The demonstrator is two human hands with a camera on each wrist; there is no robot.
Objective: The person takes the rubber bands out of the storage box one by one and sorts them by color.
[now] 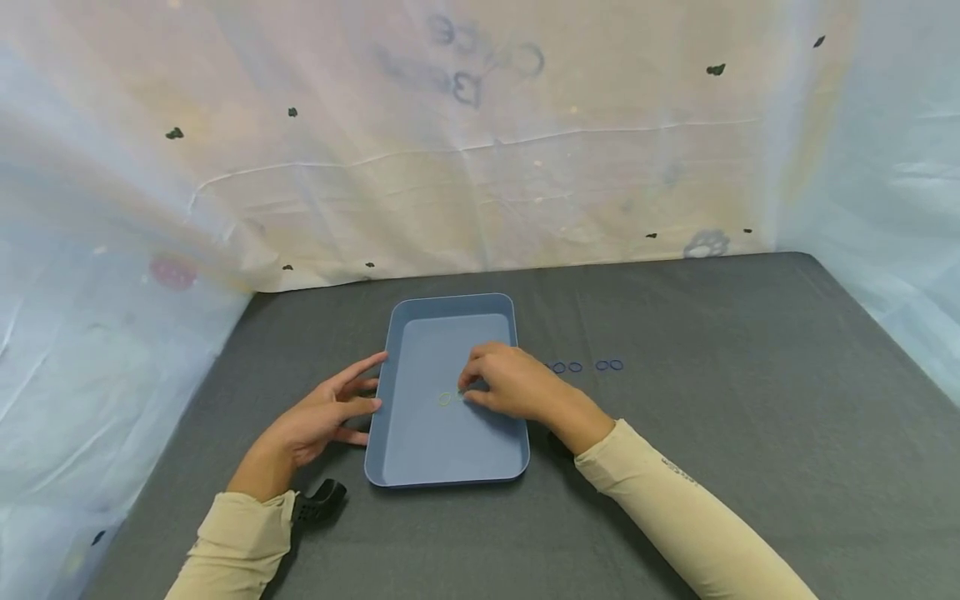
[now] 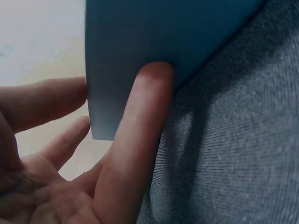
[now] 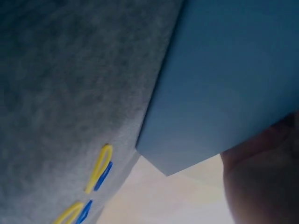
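Note:
A shallow blue tray (image 1: 450,454) lies on the dark grey cloth. My left hand (image 1: 318,417), fingers spread and fairly straight, touches its left outer wall; up close in the left wrist view one fingertip (image 2: 156,77) presses on that wall (image 2: 117,42). Over the tray, my right hand (image 1: 517,385) reaches in from the right with thumb and fingers curled together. A small greenish ring (image 1: 461,396) shows at those fingertips, mostly hidden by them. Just left of it, a thin yellow ring (image 1: 445,399) lies on the tray floor. The right wrist view hides the right fingertips behind the tray wall (image 3: 201,93).
Several small blue rings (image 1: 575,367) lie in a row on the cloth right of the tray. Yellow rings (image 3: 99,169) beside blue ones (image 3: 103,176) appear in the right wrist view. Pale hanging sheets (image 1: 480,192) enclose the table's back and sides.

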